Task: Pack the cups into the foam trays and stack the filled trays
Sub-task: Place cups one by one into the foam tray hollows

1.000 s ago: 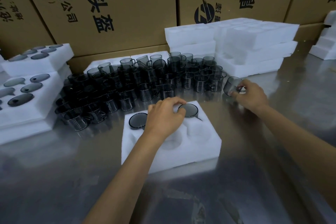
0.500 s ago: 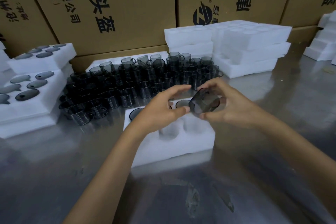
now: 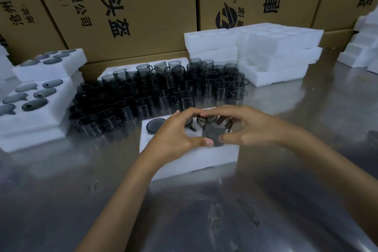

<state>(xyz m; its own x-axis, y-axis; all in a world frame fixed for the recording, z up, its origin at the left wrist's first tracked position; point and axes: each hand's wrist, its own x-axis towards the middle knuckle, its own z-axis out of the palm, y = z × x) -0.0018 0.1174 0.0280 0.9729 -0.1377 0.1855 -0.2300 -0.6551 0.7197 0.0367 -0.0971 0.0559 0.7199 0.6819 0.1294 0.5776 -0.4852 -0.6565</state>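
- Fingers of the right hand (image 3: pixel 253 129) are curled around a smoky grey cup (image 3: pixel 216 132): the thumb lies on the near side low on the wall, and the other fingers reach over the far rim.
- Fingers of the left hand (image 3: pixel 176 135) are also curled; the thumb tip touches the cup near its bottom, and the forefinger arches over to meet the right fingers above the rim. So both hands hold the same cup.
- This cup stands upright, mouth up, above the right part of the foam tray (image 3: pixel 184 161) that lies on the metal table (image 3: pixel 286 200). Whether its base already enters a pocket, I cannot tell, because the hands hide it.
- One seated cup (image 3: pixel 154 125) shows in the far left pocket of this tray, and a second one seems to sit behind the fingers.
- I judge the step in hand as putting the next cup into a free pocket of this tray.
- For the next move, the cup must be centred over the pocket with its handle turned to the notch, then pressed straight down until the rim is level with the foam.
- Many loose cups (image 3: pixel 163 88) wait just behind the tray, filled trays (image 3: pixel 41 112) are stacked at the left, and empty trays (image 3: pixel 276 51) at the far right, so much of the task remains.
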